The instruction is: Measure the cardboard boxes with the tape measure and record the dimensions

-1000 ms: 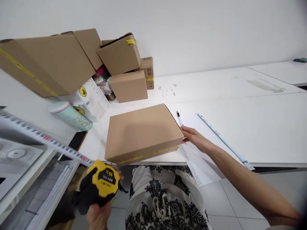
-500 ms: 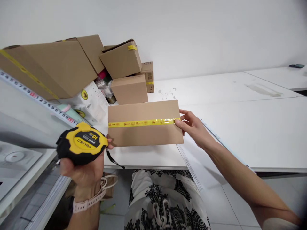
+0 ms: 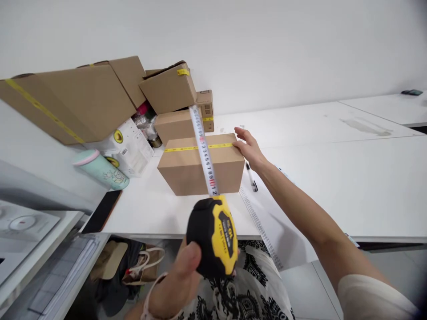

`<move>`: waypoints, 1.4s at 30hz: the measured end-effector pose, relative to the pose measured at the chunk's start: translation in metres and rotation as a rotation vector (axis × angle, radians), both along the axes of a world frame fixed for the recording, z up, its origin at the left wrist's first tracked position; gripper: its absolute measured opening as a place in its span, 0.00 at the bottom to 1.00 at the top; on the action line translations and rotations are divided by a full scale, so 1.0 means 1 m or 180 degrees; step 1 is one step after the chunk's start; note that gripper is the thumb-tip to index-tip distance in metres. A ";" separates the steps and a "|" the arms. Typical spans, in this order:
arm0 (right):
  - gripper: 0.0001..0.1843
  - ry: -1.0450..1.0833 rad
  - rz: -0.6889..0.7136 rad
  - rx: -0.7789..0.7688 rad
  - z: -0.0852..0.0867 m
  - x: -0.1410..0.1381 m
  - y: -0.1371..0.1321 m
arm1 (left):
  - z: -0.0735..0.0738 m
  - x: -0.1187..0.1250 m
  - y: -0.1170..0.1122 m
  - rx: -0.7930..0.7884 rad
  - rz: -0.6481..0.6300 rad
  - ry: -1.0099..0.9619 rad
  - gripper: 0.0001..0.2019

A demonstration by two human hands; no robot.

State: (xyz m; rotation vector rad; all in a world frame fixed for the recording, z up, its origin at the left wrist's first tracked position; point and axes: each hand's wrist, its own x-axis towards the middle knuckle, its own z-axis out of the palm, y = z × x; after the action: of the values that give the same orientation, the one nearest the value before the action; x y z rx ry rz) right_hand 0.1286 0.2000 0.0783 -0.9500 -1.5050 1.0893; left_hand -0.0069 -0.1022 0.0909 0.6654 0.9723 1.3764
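My left hand [image 3: 187, 271], blurred, is closed around a yellow and black tape measure [image 3: 216, 235] in front of the white table. Its extended blade [image 3: 205, 155] points away from me and passes over a closed cardboard box [image 3: 203, 173]. I cannot tell whether the blade touches the box. Yellow printed tape [image 3: 220, 146] runs along the box's top. At the far right corner of that top, my right hand [image 3: 250, 149] has its fingers stretched out and apart, the thumb near the tape's end.
Several cardboard boxes [image 3: 66, 102] are stacked at the back left, beside a white avocado-printed box [image 3: 128, 149] and a mint tumbler [image 3: 100, 169]. A dark phone-like slab [image 3: 102, 211] lies at the table's left edge. Right of the box are a pen [image 3: 251, 178] and spiral notebook [image 3: 276, 226].
The tape measure has swung from the left to in front of the box, its blade now over it. The box has gone from tilted up to sitting on the table. My right hand's fingers have opened.
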 end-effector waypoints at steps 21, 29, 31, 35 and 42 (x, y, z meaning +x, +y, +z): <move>0.23 -0.0274 0.0419 0.0103 0.017 -0.009 0.033 | 0.034 0.026 0.059 -0.0445 -0.0728 -0.0062 0.37; 0.23 -0.1029 0.0238 0.0304 0.020 -0.010 0.037 | 0.033 0.027 0.055 -0.0445 -0.0838 -0.0285 0.37; 0.23 -0.1104 0.0203 0.0341 0.022 -0.010 0.036 | 0.030 0.027 0.054 -0.0449 -0.0784 -0.0348 0.37; 0.23 -0.1158 0.0112 0.0397 0.024 -0.012 0.034 | 0.024 0.027 0.053 -0.0453 -0.0758 -0.0405 0.39; 0.22 -0.0971 0.0121 0.0389 0.020 -0.013 0.032 | 0.023 0.025 0.053 -0.0453 -0.0838 -0.0412 0.38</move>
State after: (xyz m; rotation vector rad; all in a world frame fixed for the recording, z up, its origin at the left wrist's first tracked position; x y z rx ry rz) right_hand 0.1160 0.2319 0.0982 -1.0393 -1.8219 0.8956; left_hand 0.0184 -0.0489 0.1135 0.5679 0.8383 1.0941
